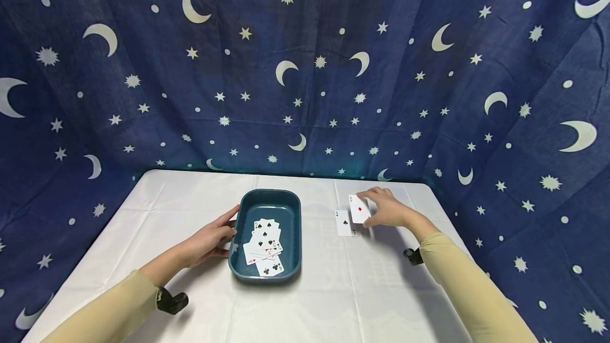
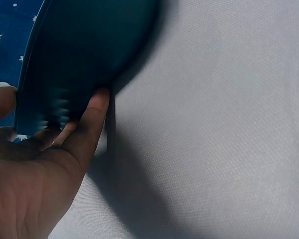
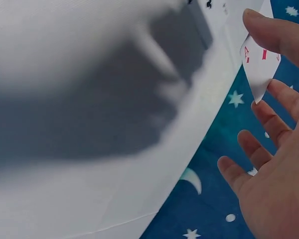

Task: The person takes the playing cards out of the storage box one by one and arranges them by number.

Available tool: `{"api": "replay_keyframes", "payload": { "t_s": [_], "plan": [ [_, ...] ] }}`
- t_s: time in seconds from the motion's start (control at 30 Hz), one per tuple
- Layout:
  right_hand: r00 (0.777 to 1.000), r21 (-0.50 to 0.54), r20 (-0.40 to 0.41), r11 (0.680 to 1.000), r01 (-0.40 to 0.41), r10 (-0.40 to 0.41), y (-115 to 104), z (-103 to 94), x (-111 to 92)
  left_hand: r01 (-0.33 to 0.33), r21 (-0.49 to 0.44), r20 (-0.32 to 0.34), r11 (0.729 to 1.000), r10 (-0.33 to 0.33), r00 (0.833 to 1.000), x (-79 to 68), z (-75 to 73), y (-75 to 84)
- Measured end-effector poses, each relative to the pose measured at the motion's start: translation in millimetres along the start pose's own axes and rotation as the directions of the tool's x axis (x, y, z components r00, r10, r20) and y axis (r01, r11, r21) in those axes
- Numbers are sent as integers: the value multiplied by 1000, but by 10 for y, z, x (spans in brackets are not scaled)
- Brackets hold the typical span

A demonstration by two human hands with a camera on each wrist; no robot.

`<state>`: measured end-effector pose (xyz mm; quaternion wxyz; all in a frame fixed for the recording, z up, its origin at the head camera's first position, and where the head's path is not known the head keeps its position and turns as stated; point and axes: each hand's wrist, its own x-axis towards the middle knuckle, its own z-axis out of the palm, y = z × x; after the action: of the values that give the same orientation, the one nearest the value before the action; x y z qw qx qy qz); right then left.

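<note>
A dark teal tray (image 1: 265, 278) stands on the table with several face-up playing cards (image 1: 265, 242) overlapping inside, black and red suits among them. My left hand (image 1: 207, 242) rests against the tray's left side, fingers spread. In the left wrist view its fingertips (image 2: 99, 97) touch the outer wall, and one digit reaches the rim. With the thumb and fingertips, my right hand (image 1: 387, 208) pinches an ace of diamonds (image 1: 358, 207), face showing. That card looks bent in the right wrist view. Just below and left of it, an ace of clubs (image 1: 344, 226) lies face up, partly overlapped in view.
A white cloth covers the table (image 1: 314, 306). Behind it and along both sides hangs a blue curtain (image 1: 305, 68) with moons and stars. Black wrist devices (image 1: 172, 301) show beneath both forearms.
</note>
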<state>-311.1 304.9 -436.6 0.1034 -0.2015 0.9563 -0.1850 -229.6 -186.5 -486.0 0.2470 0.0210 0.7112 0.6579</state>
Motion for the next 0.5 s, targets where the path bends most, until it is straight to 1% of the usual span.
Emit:
{"api": "replay_keyframes", "payload": {
  "t_s": [0.17,0.27,0.37,0.5],
  "plan": [
    [999,-15,21,999,-36,36,104,46,-11,3,-7,-11,1000,-3,1000,6,1,-5],
    [998,-19,29,998,-61,62,149,74,-24,2,-2,-7,1000,-2,1000,5,3,-5],
    [996,-26,34,996,-83,84,189,107,-32,12,-4,-25,1000,-12,1000,4,5,-8],
    [994,-43,44,994,-98,99,253,162,-38,14,-5,-30,1000,-14,999,5,1,-14]
  ]
}}
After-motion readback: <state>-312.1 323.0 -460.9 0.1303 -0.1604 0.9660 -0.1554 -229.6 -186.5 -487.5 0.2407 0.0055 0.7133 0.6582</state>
